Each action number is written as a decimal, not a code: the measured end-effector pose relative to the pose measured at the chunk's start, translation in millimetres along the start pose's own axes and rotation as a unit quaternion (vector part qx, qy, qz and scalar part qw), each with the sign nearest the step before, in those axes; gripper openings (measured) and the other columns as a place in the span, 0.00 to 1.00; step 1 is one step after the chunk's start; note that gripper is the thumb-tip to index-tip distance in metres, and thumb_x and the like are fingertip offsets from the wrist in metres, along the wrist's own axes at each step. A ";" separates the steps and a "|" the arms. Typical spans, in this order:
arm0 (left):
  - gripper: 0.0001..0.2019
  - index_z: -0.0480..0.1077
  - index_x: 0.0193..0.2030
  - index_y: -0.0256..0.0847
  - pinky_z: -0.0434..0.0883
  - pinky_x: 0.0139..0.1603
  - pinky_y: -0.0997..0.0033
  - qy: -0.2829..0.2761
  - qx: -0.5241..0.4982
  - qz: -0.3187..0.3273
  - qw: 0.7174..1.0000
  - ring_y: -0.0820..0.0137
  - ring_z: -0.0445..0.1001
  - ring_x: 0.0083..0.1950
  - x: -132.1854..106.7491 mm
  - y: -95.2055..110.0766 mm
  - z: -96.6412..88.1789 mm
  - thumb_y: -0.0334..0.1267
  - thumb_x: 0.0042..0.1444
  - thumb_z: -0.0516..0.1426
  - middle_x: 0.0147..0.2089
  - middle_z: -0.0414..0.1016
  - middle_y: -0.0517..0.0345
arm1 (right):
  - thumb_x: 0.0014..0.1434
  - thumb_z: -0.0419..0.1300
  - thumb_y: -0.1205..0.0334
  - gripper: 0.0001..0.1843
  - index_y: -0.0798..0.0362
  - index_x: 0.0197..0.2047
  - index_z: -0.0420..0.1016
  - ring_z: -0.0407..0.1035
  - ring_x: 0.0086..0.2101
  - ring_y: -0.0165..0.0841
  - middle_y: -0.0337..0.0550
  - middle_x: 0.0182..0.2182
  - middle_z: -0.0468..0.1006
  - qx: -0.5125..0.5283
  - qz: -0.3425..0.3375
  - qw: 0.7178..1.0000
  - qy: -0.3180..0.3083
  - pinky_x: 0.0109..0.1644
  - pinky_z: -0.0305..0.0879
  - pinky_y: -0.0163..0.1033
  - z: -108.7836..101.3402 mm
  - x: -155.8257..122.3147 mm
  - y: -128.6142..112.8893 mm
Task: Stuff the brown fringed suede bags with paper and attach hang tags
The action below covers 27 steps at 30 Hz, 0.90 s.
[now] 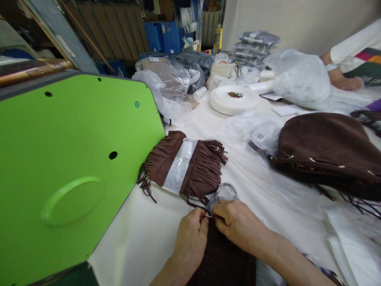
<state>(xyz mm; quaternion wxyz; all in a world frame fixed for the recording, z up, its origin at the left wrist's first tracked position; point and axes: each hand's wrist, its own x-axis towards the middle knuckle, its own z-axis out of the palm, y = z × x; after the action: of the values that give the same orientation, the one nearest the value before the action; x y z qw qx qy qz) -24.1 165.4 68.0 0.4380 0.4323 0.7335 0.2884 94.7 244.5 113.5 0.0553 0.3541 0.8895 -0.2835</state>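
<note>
In the lower middle, my left hand (193, 236) is closed, thumb and finger pinched at the upper edge of a dark brown bag (228, 258). My right hand (233, 220) is closed right beside it, its fingertips meeting the left ones over a tiny white bit. Out of the right fist sticks a grey loop (228, 190), which looks like a scissors handle; its other end is hidden. Just beyond the hands lies a brown fringed bag (157, 165) with a clear plastic-wrapped band (181, 165) around its middle. A thin brown strip trails from it toward my fingers.
A large green panel (89, 139) stands at left. A white tape roll (235, 99), plastic-wrapped goods (166, 77) and stacked packets (256, 45) lie behind. At right are a brown drawstring bag (327, 139), plastic bags (300, 75) and another person's hand (347, 81).
</note>
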 end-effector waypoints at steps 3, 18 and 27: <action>0.10 0.68 0.35 0.39 0.62 0.33 0.72 0.006 0.015 0.004 1.000 0.68 0.70 0.32 0.1 -0.2 -0.3 0.32 0.55 0.46 0.35 0.73 0.54 | 0.53 0.51 0.73 0.11 0.54 0.31 0.74 0.70 0.32 0.32 0.44 0.30 0.77 0.002 -0.018 1.000 -0.002 0.35 0.58 0.33 2.2 -0.7 -0.2; 0.11 0.70 0.39 0.39 0.64 0.42 0.70 0.007 0.055 0.006 0.998 0.66 0.71 0.40 -1.6 4.1 -0.7 0.30 0.55 0.48 0.39 0.75 0.53 | 0.46 0.54 0.70 0.10 0.53 0.24 0.77 0.66 0.23 0.29 0.38 0.19 0.73 0.116 0.142 0.983 -0.019 0.27 0.53 0.31 6.0 13.7 -0.8; 0.10 0.70 0.39 0.40 0.65 0.41 0.71 0.015 0.054 0.019 0.998 0.66 0.72 0.39 -2.9 0.5 1.0 0.32 0.56 0.48 0.39 0.75 0.54 | 0.53 0.52 0.69 0.13 0.51 0.27 0.78 0.73 0.29 0.33 0.42 0.25 0.79 0.031 0.151 0.988 0.003 0.30 0.54 0.34 11.3 0.6 -5.6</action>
<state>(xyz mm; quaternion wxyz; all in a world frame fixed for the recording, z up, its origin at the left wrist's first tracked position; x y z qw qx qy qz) -22.3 163.1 69.1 0.3971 0.4652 0.7461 0.2630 89.4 235.4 106.5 0.0840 0.4865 0.8166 -0.2989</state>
